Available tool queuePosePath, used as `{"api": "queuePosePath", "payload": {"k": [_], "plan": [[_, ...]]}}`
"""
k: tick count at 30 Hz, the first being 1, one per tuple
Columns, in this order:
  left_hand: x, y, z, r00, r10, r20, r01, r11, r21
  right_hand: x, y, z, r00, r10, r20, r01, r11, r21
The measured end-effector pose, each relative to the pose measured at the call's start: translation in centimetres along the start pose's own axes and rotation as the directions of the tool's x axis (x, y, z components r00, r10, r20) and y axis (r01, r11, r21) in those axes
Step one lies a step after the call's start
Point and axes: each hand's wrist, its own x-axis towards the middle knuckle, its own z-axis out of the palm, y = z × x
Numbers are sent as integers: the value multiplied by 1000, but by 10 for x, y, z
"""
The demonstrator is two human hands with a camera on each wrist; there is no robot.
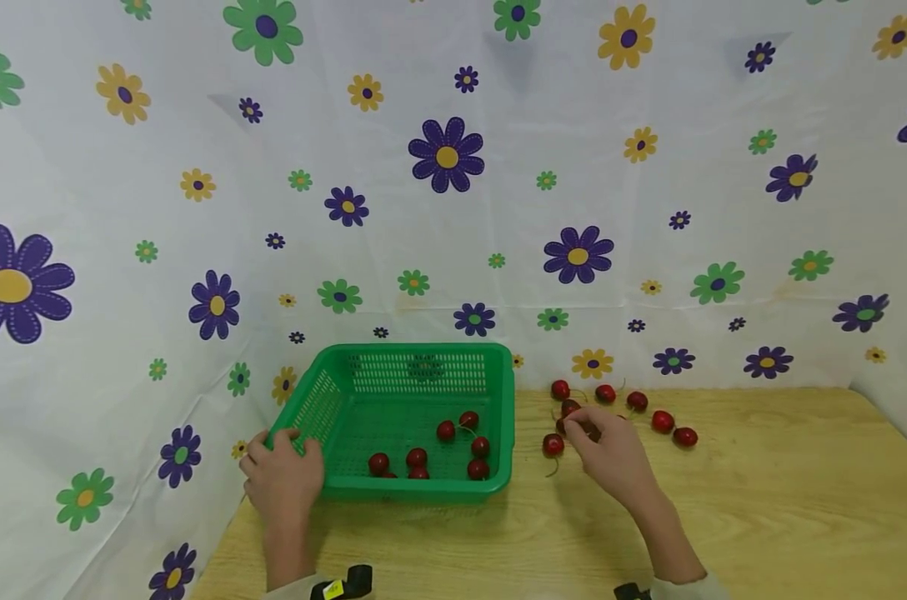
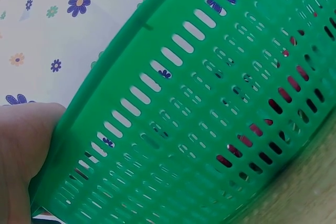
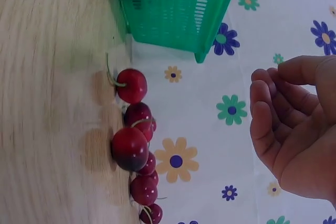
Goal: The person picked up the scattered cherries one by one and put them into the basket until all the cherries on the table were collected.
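Observation:
My left hand [image 1: 284, 471] grips the left rim of a green plastic basket [image 1: 453, 487], its front left corner beside the palm. In the left wrist view the thumb side of that hand [image 2: 26, 150] lies against the slotted basket wall [image 2: 115, 98]. Several red cherries [image 1: 417, 457] with stems lie inside. Over loose cherries on the table, my right hand [image 1: 611, 454] hovers with fingers bent and nothing visible in them. The right wrist view has the thumb tip close to the index fingertip, apart from the nearest cherries [image 3: 130, 149].
Several more cherries [image 1: 663, 422] are scattered to the right of the basket on the wood-grain table [image 1: 784, 492]. A white cloth [image 1: 393, 250] printed with flowers hangs behind and to the left, close to the basket's back edge.

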Motion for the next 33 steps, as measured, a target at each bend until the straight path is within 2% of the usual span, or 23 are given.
{"api": "queuePosePath", "payload": {"k": [3,9,15,23,33], "plan": [[0,0,0,1000,-2,18,2,1000,8,-2,6,-4,1000,25,2,-25,1000,-15],[-2,-2,-1,998,-11,56,9,999,32,-8,15,-12,999,46,21,-42,984,-171],[-3,-4,-2,999,-15,45,14,999,40,-9,21,-17,997,52,64,-37,972,-230],[-1,0,-1,1000,-7,27,6,1000,23,-1,26,-20,997,39,71,-15,950,-312],[-2,2,-2,1000,-13,21,13,1000,13,2,36,-21,986,112,124,-55,918,-393]]}}
